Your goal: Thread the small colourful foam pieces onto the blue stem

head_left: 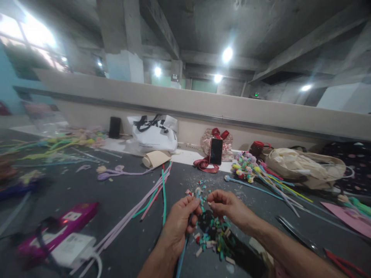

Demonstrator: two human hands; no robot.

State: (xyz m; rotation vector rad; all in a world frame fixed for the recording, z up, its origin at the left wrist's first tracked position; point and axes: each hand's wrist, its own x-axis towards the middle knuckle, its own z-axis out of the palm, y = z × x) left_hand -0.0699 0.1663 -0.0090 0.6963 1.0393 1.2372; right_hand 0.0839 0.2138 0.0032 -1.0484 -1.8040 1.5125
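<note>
My left hand (182, 216) is closed around a thin blue stem (181, 260), which runs down toward the near edge of the view. At its upper end, just above my thumb, is a small pale and blue tip (198, 191). My right hand (233, 211) is beside it, thumb and fingers pinched on what looks like a small pale piece (210, 204); its shape is hard to make out. A short gap separates the two hands. Beneath them lies a scatter of small cut pieces (210, 244) in green, teal, cream and red.
Lilac and green stems (136, 206) lie to the left, near a magenta power strip (68, 222) with a white charger (72, 247). A phone (216, 151) leans on a patterned bag. At right are a flower bundle (246, 166), a metal tool (295, 231) and red handles (344, 264).
</note>
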